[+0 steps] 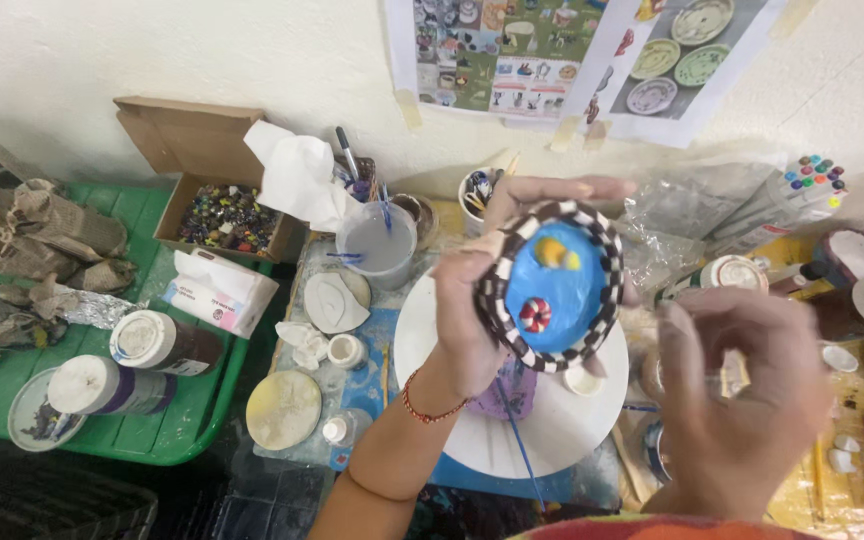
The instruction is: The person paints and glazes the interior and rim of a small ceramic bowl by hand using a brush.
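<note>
Left hand: the left hand (472, 310) was curled around a small painted dish (552, 285) and held it up above the counter, near the middle of the scene.
Right hand: the right hand (742, 400) was blurry, held up just right of the dish. Its fingers were bent, but I could not tell if it held anything.
Dish: it was tilted toward the camera, over a round white turntable (512, 400).
Paint done: the inside was all blue. The rim had black and white checks all the way around. A yellow blob and a red and white ring sat on the blue.
Paint left: I saw no bare spots on the side that showed. The back was hidden.
Nearby: a cup of cloudy water (377, 245) stood far left of the dish. A thin blue brush (522, 445) lay near, on the turntable.
</note>
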